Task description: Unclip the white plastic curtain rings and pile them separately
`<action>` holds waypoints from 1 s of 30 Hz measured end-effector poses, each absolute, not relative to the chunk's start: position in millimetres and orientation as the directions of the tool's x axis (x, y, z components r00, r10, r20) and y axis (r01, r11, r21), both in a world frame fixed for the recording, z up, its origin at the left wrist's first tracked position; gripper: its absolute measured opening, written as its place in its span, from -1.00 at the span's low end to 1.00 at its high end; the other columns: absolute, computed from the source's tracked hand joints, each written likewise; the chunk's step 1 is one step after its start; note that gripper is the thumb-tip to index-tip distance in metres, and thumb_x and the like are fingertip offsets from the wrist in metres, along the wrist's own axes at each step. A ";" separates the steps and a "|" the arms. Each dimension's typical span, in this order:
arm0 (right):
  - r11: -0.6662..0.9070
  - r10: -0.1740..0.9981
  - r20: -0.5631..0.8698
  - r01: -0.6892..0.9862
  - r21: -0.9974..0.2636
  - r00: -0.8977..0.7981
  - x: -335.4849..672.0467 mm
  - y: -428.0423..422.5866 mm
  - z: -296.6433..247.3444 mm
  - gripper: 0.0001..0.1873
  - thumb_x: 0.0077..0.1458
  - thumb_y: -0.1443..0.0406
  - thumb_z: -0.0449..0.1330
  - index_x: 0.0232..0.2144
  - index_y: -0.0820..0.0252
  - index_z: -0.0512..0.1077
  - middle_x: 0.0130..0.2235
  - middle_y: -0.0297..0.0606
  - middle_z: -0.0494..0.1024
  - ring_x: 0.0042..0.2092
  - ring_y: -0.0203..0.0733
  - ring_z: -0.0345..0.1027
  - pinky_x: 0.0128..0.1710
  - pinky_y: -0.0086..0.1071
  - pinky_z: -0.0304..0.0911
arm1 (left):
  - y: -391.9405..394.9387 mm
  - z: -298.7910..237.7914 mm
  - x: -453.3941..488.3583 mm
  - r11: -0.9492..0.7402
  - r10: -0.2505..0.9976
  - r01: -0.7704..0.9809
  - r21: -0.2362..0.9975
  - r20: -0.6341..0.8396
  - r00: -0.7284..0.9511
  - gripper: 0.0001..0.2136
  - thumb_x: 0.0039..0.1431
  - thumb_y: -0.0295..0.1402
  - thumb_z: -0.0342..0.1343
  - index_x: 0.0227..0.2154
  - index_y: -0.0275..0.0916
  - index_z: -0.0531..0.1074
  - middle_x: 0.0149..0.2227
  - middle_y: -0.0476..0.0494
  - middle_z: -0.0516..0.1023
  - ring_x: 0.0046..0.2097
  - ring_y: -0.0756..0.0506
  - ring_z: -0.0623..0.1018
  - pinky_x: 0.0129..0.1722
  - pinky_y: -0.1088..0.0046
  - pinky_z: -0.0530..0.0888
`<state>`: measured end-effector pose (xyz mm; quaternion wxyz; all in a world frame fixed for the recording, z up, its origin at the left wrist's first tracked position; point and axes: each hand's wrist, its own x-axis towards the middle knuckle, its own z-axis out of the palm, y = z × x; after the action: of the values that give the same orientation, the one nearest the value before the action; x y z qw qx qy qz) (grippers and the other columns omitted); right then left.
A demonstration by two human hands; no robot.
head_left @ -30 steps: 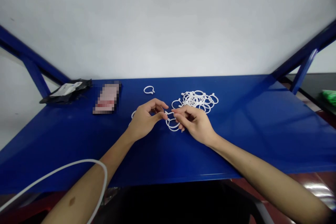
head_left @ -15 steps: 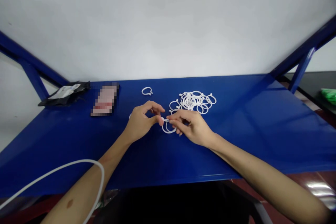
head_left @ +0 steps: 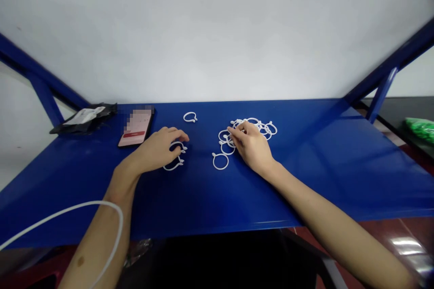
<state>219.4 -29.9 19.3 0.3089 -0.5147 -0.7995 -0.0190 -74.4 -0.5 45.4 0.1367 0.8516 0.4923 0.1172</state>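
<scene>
My left hand hovers low over the left part of the blue table, thumb and fingers apart. Under and beside it are opened white plastic rings with small knobs at their ends, partly hidden by the fingers. My right hand reaches to the pile of white rings, its thumb and fingertips pinched on a ring at the pile's left side. The hand covers much of the pile. A closed white ring lies alone between the hands. Farther back rests one opened ring.
A phone and a black plastic packet lie on the blue table at left. A white cable loops across my left forearm. Blue frame bars rise at both sides. A green bundle is at far right.
My hands have parted. The left moved left to the opened rings and its fingers are apart; the right moved up and right onto the pile. A closed ring lies where they were.
</scene>
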 end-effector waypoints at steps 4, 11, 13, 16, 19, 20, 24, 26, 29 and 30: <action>0.443 0.783 0.563 0.872 -0.207 -0.264 218.5 -31.7 23.1 -0.69 0.32 0.27 0.09 0.02 0.20 0.52 -0.13 -0.04 0.50 -0.11 -0.02 0.33 -0.29 -0.23 0.34 | 3.5 35.8 -73.7 -0.488 0.864 0.824 0.286 0.029 0.502 -0.78 0.21 -0.33 0.02 -0.19 -0.12 0.55 -0.11 -0.16 0.57 -0.06 -0.22 0.51 -0.04 0.17 0.42; 0.541 0.770 0.550 0.788 -0.293 -0.324 210.2 -42.0 29.2 -0.70 0.36 0.22 0.07 -0.05 0.21 0.53 -0.15 -0.08 0.53 -0.13 -0.05 0.34 -0.15 -0.18 0.33 | -2.5 43.9 -47.6 -0.395 0.918 0.854 0.339 0.170 0.357 -0.90 0.23 -0.28 0.09 -0.32 -0.15 0.47 -0.32 -0.08 0.58 -0.25 -0.15 0.52 -0.25 0.32 0.39; 0.558 0.780 0.532 0.749 -0.357 -0.328 205.2 -47.5 30.7 -0.70 0.35 0.18 0.09 -0.07 0.24 0.52 -0.18 -0.11 0.56 -0.13 -0.06 0.37 -0.10 -0.18 0.32 | -8.8 46.5 -36.3 -0.366 0.926 0.836 0.408 0.246 0.286 -0.92 0.22 -0.31 0.10 -0.31 -0.16 0.45 -0.36 -0.05 0.57 -0.32 -0.09 0.51 -0.29 0.37 0.38; 0.528 0.826 0.485 0.692 -0.491 -0.286 197.0 -55.9 31.9 -0.66 0.28 0.09 0.19 -0.08 0.22 0.48 -0.23 -0.18 0.60 -0.15 -0.09 0.40 -0.13 -0.21 0.32 | -20.8 45.3 -17.9 -0.394 0.892 0.805 0.444 0.395 0.219 -0.95 0.21 -0.35 0.11 -0.34 -0.18 0.42 -0.41 -0.02 0.54 -0.39 -0.04 0.48 -0.33 0.41 0.37; 0.466 0.879 0.420 0.587 -0.662 -0.225 192.1 -60.3 32.0 -0.71 0.25 0.14 0.22 -0.08 0.18 0.42 -0.27 -0.27 0.60 -0.24 -0.19 0.43 -0.21 -0.30 0.33 | -32.6 41.5 -1.8 -0.458 0.823 0.793 0.403 0.529 0.206 -0.92 0.19 -0.38 0.09 -0.42 -0.19 0.38 -0.43 -0.02 0.51 -0.38 -0.05 0.47 -0.31 0.39 0.38; 0.445 0.892 0.403 0.544 -0.712 -0.202 191.7 -60.5 31.8 -0.76 0.26 0.18 0.19 -0.09 0.17 0.41 -0.30 -0.29 0.59 -0.29 -0.24 0.43 -0.26 -0.34 0.33 | -35.6 40.8 2.0 -0.485 0.805 0.774 0.407 0.553 0.214 -0.91 0.19 -0.38 0.09 -0.43 -0.19 0.37 -0.44 -0.02 0.51 -0.38 -0.05 0.47 -0.30 0.39 0.39; 0.412 0.910 0.389 0.394 -0.822 -0.140 195.2 -57.3 31.9 -0.81 0.31 0.26 0.10 -0.09 0.19 0.41 -0.42 -0.36 0.50 -0.41 -0.32 0.40 -0.39 -0.42 0.30 | -39.7 43.3 6.9 -0.519 0.845 0.593 0.616 0.476 0.244 -0.91 0.23 -0.32 0.13 -0.37 -0.19 0.42 -0.43 0.02 0.51 -0.37 -0.01 0.50 -0.30 0.45 0.42; 0.442 0.897 0.414 0.347 -0.827 -0.156 197.7 -55.8 32.5 -0.81 0.32 0.27 0.09 -0.10 0.19 0.44 -0.42 -0.36 0.50 -0.40 -0.32 0.40 -0.39 -0.42 0.30 | -37.6 44.8 4.4 -0.447 0.895 0.481 0.754 0.372 0.247 -0.85 0.24 -0.23 0.17 -0.35 -0.19 0.44 -0.41 0.01 0.52 -0.36 0.00 0.51 -0.34 0.48 0.41; 0.503 0.864 0.458 0.332 -0.798 -0.209 199.6 -56.0 33.8 -0.82 0.31 0.28 0.13 -0.12 0.19 0.49 -0.37 -0.33 0.54 -0.38 -0.33 0.40 -0.36 -0.42 0.30 | -32.9 43.5 0.3 -0.346 0.931 0.357 0.868 0.268 0.249 -0.76 0.20 -0.12 0.22 -0.36 -0.20 0.44 -0.41 0.01 0.52 -0.38 0.00 0.49 -0.40 0.51 0.38; 0.521 0.854 0.469 0.339 -0.783 -0.226 199.8 -56.7 34.3 -0.83 0.31 0.29 0.14 -0.13 0.19 0.51 -0.37 -0.33 0.54 -0.38 -0.33 0.39 -0.36 -0.42 0.29 | -31.5 42.3 -0.6 -0.336 0.932 0.338 0.879 0.259 0.253 -0.75 0.19 -0.10 0.23 -0.37 -0.20 0.45 -0.42 0.01 0.52 -0.39 0.00 0.48 -0.41 0.51 0.37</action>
<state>199.8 -56.7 34.3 0.4710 -0.4064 -0.7338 0.2730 -0.6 -31.5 42.3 0.3597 0.7050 0.4503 0.4132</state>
